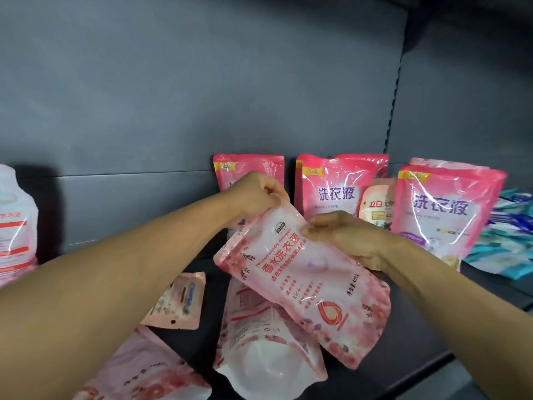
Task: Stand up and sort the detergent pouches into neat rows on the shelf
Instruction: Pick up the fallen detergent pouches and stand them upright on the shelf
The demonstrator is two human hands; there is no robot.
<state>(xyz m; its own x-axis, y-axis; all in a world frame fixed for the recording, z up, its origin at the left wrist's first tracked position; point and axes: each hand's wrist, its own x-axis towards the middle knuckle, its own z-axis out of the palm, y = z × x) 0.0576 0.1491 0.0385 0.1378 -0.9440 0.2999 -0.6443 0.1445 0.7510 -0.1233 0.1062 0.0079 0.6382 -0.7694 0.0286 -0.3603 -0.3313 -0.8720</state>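
both hands grasp the pale pink detergent pouch (305, 287): left hand (259, 194) pinching its top corner, right hand (346, 238) gripping its right edge, in front of the upright magenta pouches (337, 189).

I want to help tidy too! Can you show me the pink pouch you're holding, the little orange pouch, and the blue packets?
Light pink pouch (305, 287), head view: middle of its printed front.
Small orange pouch (376, 204), head view: its label.
Blue packets (504, 243), head view: middle of the pile.
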